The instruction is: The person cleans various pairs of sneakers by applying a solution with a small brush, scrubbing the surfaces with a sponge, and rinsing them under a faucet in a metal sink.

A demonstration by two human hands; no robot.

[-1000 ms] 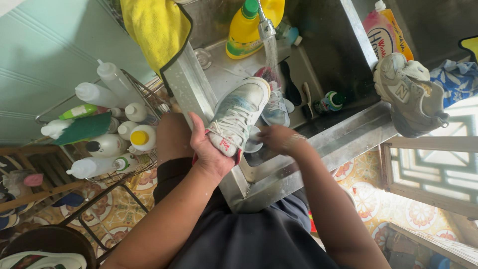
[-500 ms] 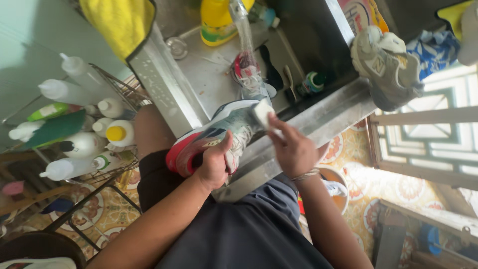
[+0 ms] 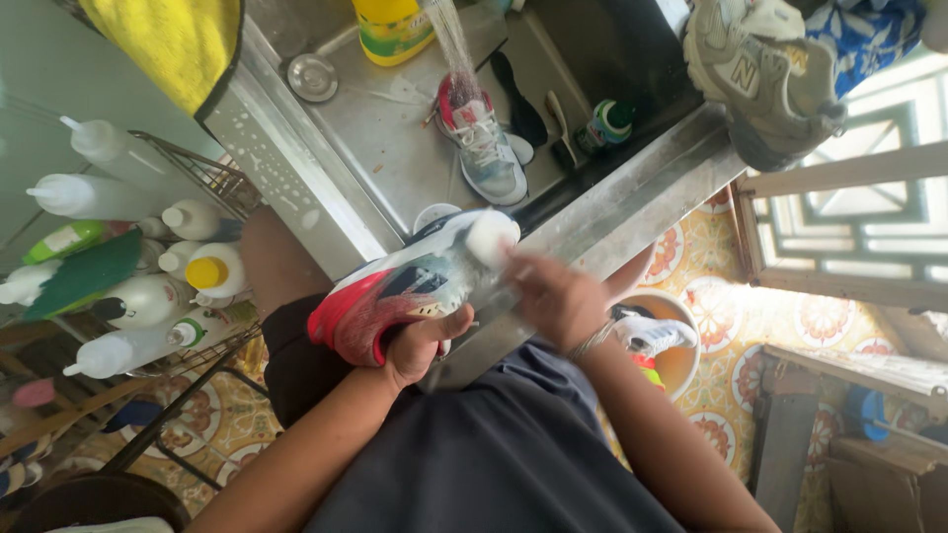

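Observation:
My left hand grips a wet sneaker with a red heel and pale grey-blue sides, held on its side over the front rim of a steel sink. My right hand, blurred by motion, presses against the sneaker's toe and holds something white; what it is I cannot tell. The matching sneaker lies in the sink basin under running water.
A wire rack at the left holds several white squeeze bottles. A yellow cloth hangs over the sink's edge. A grey sneaker rests on the sink's right corner. A yellow detergent bottle stands in the basin.
The held sneaker was lifted out of the basin and turned onto its side over the sink's front rim. My right hand moved from under it to its toe. The view shifted down.

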